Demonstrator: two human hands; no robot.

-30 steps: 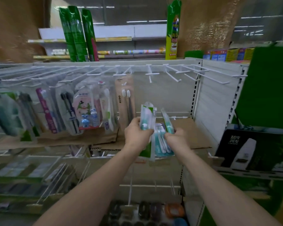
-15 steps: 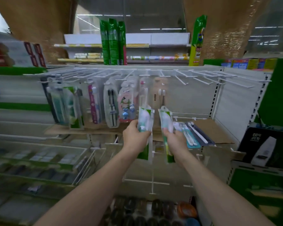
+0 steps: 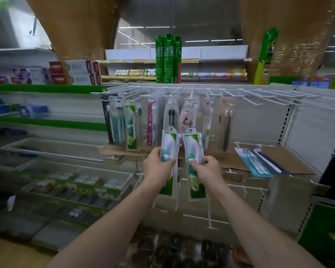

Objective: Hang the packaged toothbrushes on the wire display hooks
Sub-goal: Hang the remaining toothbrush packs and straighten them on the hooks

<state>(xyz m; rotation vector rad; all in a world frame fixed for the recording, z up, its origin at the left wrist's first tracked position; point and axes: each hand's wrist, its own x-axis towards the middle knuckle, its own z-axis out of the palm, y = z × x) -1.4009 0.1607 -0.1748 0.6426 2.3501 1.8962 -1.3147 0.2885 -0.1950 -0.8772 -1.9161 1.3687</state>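
Two packs in my hands at frame centre, one per hand, both upright and side by side, not touching.

At 9 o'clock: blurred shelves with green edge strips (image 3: 46,122); contents not readable. Above them, at 10 o'clock, red-and-white boxes (image 3: 74,72) stacked on the top shelf.

Left hand (image 3: 158,168): fingers curled round the left toothbrush pack (image 3: 169,151), thumb across its front. Pack is clear with a green corner at top and green at the bottom; its upper end overlaps the hanging stock behind it.

At 12 o'clock: wire display hooks (image 3: 190,93), white, in a row along the top of the panel. The left half of the row carries hanging toothbrush packs (image 3: 151,122); among them a pink cartoon pack (image 3: 187,120) and a tan card pack (image 3: 225,122) with dark brushes. Behind and above, tall green boxes (image 3: 168,59) stand upright.

Right hand (image 3: 209,169): fingertips and thumb pinch the right toothbrush pack (image 3: 193,161) at mid-height. Same green-and-clear design.

At 2 o'clock: bare hooks (image 3: 278,95) on the right half of the row. At 3 o'clock: a blue-backed pack (image 3: 257,163) lies flat on a cardboard sheet (image 3: 290,161), with a dark pack just beside it.
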